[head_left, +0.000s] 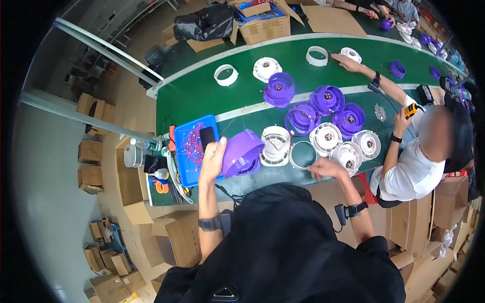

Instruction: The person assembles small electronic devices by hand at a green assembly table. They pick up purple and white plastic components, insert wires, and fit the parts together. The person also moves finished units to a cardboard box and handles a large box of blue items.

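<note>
My left hand point(214, 160) is closed on a purple round plastic housing point(243, 150), tilted over the near edge of the bench, with its thumb pointing up. Beneath it, part of another purple piece point(247, 169) shows. My right hand point(327, 168) has its fingers loosely apart beside a white ring point(303, 155); whether they touch its rim I cannot tell. Between my hands stands a white round base point(275, 146) with wires across it. Several white bases with metal centres point(326, 138) and purple housings point(302, 118) are grouped beyond my right hand.
A blue tray point(184, 174) of red wires lies left, a black rectangular object point(207, 136) over it. Bottles and tools stand at the bench's left end. On the green belt point(197, 103) sit white rings point(226, 75). At right, a co-worker point(411, 161) reaches over the belt, holding a yellow-black tool point(411, 110).
</note>
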The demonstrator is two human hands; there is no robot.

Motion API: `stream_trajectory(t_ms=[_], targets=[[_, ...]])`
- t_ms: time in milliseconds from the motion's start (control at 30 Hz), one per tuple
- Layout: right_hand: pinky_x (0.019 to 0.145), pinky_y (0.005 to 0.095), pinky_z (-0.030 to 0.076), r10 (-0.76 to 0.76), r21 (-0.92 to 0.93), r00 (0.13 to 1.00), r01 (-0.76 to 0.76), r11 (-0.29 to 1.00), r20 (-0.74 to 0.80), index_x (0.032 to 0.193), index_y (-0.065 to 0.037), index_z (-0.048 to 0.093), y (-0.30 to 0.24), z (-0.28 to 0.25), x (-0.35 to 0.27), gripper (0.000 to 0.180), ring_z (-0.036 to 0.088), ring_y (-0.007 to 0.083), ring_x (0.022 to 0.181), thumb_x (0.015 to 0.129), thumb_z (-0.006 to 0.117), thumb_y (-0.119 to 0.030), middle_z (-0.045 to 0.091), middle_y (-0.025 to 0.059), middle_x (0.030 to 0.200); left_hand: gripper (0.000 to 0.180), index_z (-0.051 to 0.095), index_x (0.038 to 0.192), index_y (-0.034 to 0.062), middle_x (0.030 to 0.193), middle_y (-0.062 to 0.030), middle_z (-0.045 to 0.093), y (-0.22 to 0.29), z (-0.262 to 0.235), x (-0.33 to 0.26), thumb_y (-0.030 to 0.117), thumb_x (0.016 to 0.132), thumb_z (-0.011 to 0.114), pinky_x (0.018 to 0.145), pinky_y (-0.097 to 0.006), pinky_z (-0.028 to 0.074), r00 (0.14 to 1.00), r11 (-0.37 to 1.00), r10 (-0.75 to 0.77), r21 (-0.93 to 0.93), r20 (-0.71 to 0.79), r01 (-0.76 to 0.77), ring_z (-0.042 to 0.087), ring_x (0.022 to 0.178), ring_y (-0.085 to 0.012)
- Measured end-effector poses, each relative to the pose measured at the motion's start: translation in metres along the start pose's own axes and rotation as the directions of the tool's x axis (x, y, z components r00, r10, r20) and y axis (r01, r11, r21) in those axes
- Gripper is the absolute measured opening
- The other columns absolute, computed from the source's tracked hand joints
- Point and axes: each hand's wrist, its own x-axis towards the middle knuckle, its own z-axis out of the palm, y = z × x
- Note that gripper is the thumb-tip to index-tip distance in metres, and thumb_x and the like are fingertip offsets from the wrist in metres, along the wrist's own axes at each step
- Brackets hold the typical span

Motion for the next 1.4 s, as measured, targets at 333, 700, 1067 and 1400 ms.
stream_trajectory(t_ms=[333,700,1067,1400], targets=[[0.069,0.0262,0.045,-0.677,-0.016,0.571,0.759,0.651,-0.464,0.095,0.003,0.062,-0.155,0.001,-0.023,0.025,0.053,0.0095,0.079,0.094,0.051,-0.02,0.061,0.0059,0.085,0.054,0.039,0.049,0.0036,0.048,0.0077,0.032,0.047,0.045,0.017,0.028,0.096,0.051,0.04,-0.028,0.021,0.906,1.0,-0.008,-0.006,0.423,0.012,0.026,0.046,-0.0029],[0.054,0.0272,0.035,-0.624,0.141,0.782,0.617,0.775,0.007,0.075,0.003,0.06,-0.154,0.016,-0.039,0.032,0.036,0.0042,0.061,0.091,0.06,-0.025,0.043,-0.0025,0.058,0.04,0.058,0.062,-0.0006,0.054,0.0013,0.054,0.0,0.07,0.011,0.023,0.094,0.052,0.047,-0.022,0.035,1.0,0.961,0.007,-0.275,-0.02,-0.013,0.047,0.052,-0.0037],[0.068,0.037,0.042,-0.759,-0.073,0.651,0.756,0.651,-0.02,0.071,0.004,0.058,-0.148,0.021,-0.041,0.026,0.054,0.0266,0.068,0.078,0.071,-0.017,0.056,0.0124,0.065,0.078,0.033,0.136,0.0003,0.132,-0.0188,0.048,-0.016,0.062,-0.006,0.057,0.086,0.048,0.106,-0.038,0.03,0.796,0.864,0.085,-0.442,0.6,0.241,0.044,0.125,-0.0277],[0.076,0.0313,0.045,-0.596,0.059,0.797,0.602,0.796,-0.093,0.077,0.003,0.066,-0.137,0.007,-0.053,0.024,0.057,0.0122,0.079,0.083,0.066,-0.02,0.063,0.0071,0.077,0.055,0.048,0.125,0.0036,0.119,-0.0134,0.054,-0.02,0.095,0.003,0.046,0.091,0.048,0.085,-0.038,0.048,0.833,0.79,-0.123,-0.454,0.539,0.411,0.054,0.11,-0.0241]])
